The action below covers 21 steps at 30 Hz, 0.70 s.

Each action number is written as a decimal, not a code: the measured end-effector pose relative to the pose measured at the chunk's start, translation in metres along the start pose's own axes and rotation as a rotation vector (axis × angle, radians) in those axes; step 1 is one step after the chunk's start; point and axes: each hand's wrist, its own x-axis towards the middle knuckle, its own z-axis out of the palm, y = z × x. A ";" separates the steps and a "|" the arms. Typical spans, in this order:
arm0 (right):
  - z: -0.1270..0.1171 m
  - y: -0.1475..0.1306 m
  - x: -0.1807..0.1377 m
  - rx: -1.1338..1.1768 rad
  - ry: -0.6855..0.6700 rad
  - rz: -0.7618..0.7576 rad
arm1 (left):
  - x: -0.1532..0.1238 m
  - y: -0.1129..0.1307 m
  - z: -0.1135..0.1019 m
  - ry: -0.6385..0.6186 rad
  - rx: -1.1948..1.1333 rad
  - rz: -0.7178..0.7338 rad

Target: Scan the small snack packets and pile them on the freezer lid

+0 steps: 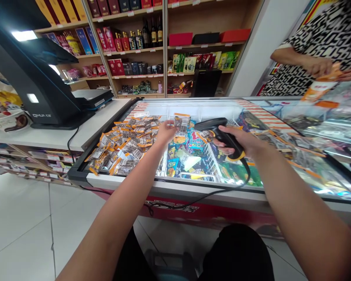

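Right hand (240, 141) grips scanner (219, 134); left hand (165, 132) pinches packet (181, 123).

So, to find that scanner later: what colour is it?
The scanner is black with a yellow band at its handle end; head view.

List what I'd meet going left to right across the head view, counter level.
Checkout terminal → pile of snack packets → left hand → small packet → barcode scanner → right hand → another person's orange packet.

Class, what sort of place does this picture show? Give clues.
Probably a small shop's checkout: the right hand holds a barcode scanner, the left hand a snack packet, a till screen stands on the counter, shelves of bottles line the back.
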 end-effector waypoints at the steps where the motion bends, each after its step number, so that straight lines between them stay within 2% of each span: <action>1: 0.001 0.001 0.000 -0.010 -0.019 -0.001 | 0.001 -0.001 0.000 0.023 -0.095 -0.040; 3: 0.000 0.003 0.001 -0.024 -0.062 -0.012 | 0.001 -0.003 0.000 0.038 -0.220 -0.086; 7: -0.006 0.007 0.005 -0.047 -0.135 -0.041 | -0.001 -0.005 -0.002 -0.014 -0.325 -0.086; 13: -0.005 0.006 0.002 -0.043 -0.120 -0.034 | -0.002 -0.001 0.000 -0.036 -0.326 -0.107; 16: -0.006 0.006 0.004 -0.016 -0.109 -0.032 | -0.008 0.001 0.001 -0.012 -0.079 -0.041; 19: -0.012 0.005 0.008 0.040 -0.070 -0.062 | -0.020 0.004 -0.002 -0.016 0.397 0.210; 21: -0.018 0.005 0.011 0.078 -0.030 -0.087 | -0.030 0.006 -0.005 -0.067 0.706 0.338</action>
